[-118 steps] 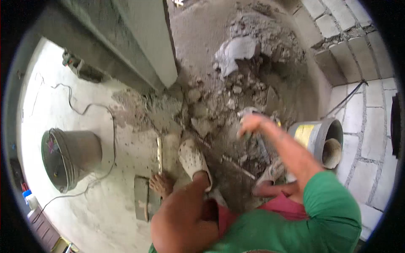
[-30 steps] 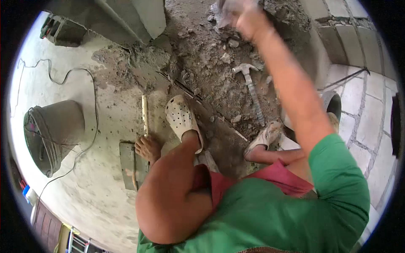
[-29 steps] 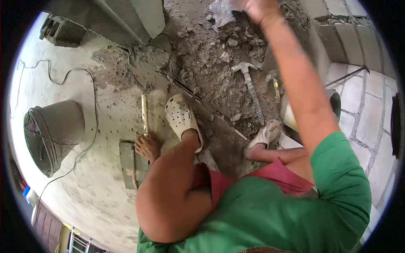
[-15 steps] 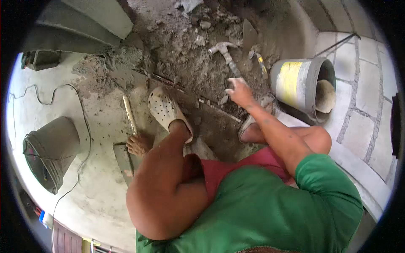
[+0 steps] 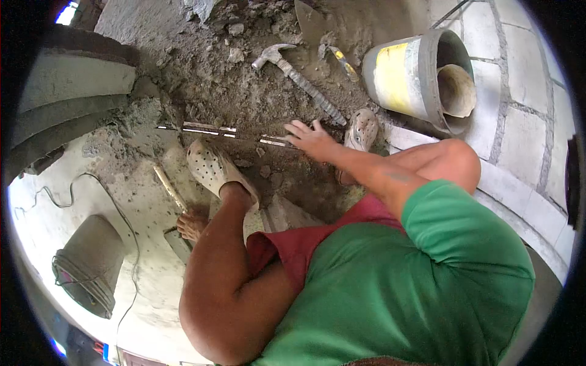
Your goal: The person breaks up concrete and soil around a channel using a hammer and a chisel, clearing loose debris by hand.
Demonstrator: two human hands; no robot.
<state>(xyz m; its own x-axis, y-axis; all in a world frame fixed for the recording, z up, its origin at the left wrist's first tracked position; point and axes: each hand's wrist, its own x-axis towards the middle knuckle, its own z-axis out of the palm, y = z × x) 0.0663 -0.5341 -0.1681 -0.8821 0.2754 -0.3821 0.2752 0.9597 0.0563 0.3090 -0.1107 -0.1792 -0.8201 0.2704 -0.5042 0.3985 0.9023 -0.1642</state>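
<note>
My right hand (image 5: 312, 140) has its fingers spread over the dirt, near the end of a thin whitish strip (image 5: 210, 129). Just beyond it lies a claw hammer (image 5: 305, 86) with a tape-wrapped handle, head pointing away to the left. Low at the left, my left hand (image 5: 193, 226) is curled at the lower end of a pale stick (image 5: 170, 188); my leg partly hides this hand. Partly under it is a flat grey board (image 5: 177, 245). A yellow-handled tool (image 5: 343, 63) and a trowel-like blade (image 5: 310, 23) rest in the dirt beyond the hammer.
A yellow-and-white bucket (image 5: 394, 76) lies tipped at the right, with a round container inside. At the left are a grey bucket (image 5: 91, 259), a dark cable (image 5: 131, 229) and stacked grey steps (image 5: 73, 104). Loose rubble (image 5: 207, 73) covers the ground ahead of my clogs.
My right hand has come off the hammer handle and moved left, its fingers opening; the hammer now lies on the dirt. My view has turned. The left hand stays by the stick.
</note>
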